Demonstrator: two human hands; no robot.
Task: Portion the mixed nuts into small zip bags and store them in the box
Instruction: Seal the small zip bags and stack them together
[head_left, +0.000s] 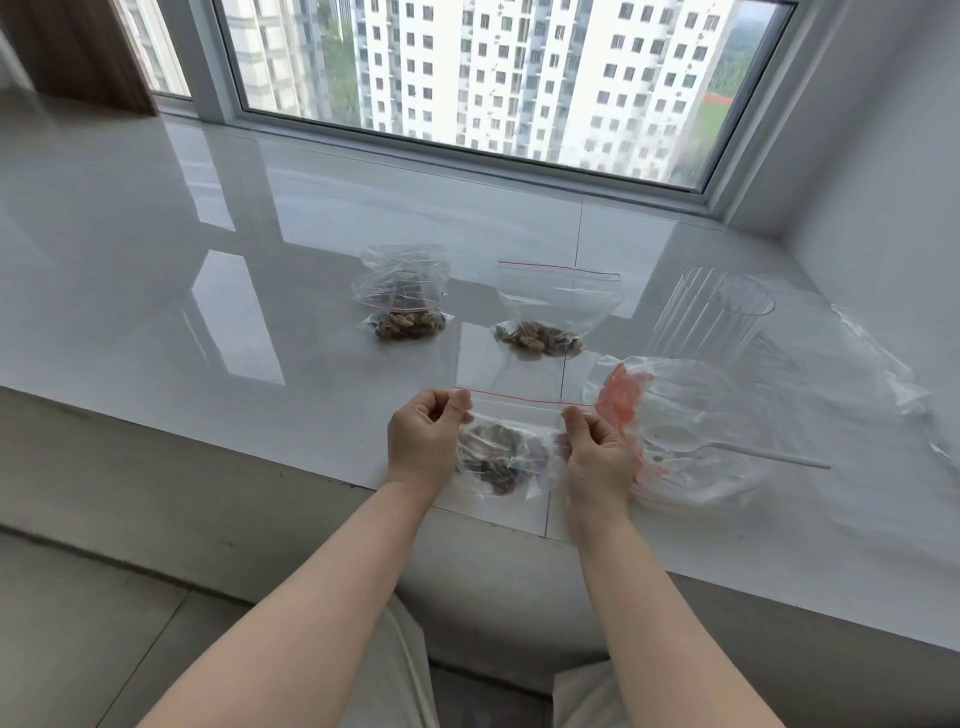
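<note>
A small clear zip bag with mixed nuts in its bottom hangs over the front edge of the white sill. My left hand pinches the left end of its red zip strip and my right hand pinches the right end. Two other filled zip bags lie farther back: one at centre left, folded over itself, and one at centre with its top standing up. A clear plastic box lies on its side at the right.
A pile of clear bags with red strips lies right of my right hand, with a white plastic spoon on it. A loose clear plastic sheet sits at the far right. The window frame runs along the back of the glossy sill.
</note>
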